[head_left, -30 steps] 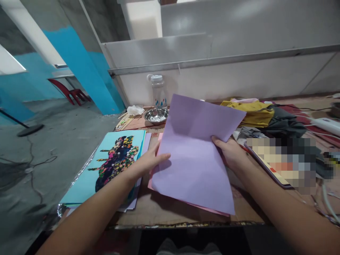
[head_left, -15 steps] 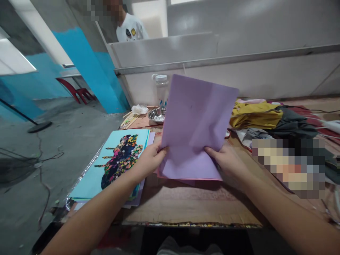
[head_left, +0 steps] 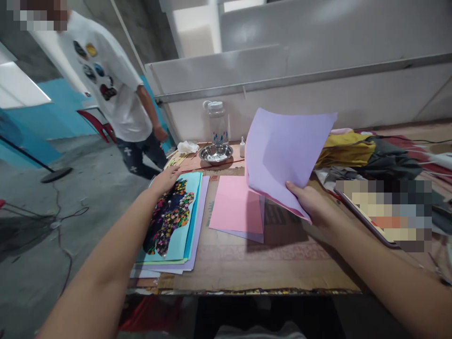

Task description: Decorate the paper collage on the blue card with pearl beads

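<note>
From where I sit, the cardboard-topped table (head_left: pixel 226 275) fills the near ground, its front edge ragged. On it, toward the left, lies the stack (head_left: pixel 197 235), its edges uneven, topped by a pale blue sheet bearing a dark, glittery picture (head_left: pixel 173 216). Just right of it, flat on the cardboard, a pink sheet (head_left: pixel 235 202) covers most of a lilac one (head_left: pixel 257 236). My right hand (head_left: pixel 307 202) pinches the lilac paper (head_left: pixel 286 146) by its lower right, thumb in front, a pink edge showing below; it bows above the table. With one corner gripped, I judge it could crease at the thumb, or the layers could slide apart. My left hand (head_left: pixel 165 181) lies at the stack's far left side, fingers extended; I cannot tell whether it grips anything. Pressing or dragging there could loosen the glitter or skew the stack. Beyond sit the metal bowl (head_left: pixel 217 162), a small white bottle (head_left: pixel 242 149) and the water bottle (head_left: pixel 218 122); a careless sweep of the paper might tip the small one. Farther off, a person (head_left: pixel 109 89) stands near a red chair (head_left: pixel 92 122).
</note>
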{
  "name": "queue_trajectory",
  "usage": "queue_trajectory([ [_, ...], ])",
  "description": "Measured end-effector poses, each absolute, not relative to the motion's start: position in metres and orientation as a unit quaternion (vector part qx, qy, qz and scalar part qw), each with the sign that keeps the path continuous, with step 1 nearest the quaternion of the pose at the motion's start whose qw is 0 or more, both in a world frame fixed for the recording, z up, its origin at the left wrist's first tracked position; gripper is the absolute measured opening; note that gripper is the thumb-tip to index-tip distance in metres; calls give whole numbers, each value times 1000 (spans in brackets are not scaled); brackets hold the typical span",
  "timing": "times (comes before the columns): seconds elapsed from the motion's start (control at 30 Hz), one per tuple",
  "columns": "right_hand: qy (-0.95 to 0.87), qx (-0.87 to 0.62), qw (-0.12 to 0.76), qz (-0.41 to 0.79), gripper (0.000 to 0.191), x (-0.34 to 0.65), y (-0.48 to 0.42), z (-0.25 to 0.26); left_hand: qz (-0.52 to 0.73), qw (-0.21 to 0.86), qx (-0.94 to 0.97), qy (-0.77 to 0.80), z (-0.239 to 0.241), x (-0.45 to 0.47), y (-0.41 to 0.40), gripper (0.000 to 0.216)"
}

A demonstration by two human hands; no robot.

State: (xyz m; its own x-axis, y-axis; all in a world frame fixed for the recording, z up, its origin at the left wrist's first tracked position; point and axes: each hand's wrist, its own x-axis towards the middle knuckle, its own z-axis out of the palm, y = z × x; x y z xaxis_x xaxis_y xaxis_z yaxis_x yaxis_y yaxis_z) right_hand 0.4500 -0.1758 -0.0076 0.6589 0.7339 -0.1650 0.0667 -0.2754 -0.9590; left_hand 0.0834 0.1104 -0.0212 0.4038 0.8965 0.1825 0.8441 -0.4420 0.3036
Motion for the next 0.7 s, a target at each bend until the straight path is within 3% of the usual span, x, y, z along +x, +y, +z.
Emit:
queue_trajectory([
  [0.17,-279,-733,529,324,34,462,-168,-29,196,59,825,527,-43,75,108,51],
  [0.5,-307,-744,510,304,40,472,-162,-49,201,39,838,506,-42,73,109,51],
  [0.7,-315,-735,519,301,37,459,-165,-34,233,64,822,515,-29,70,107,45],
])
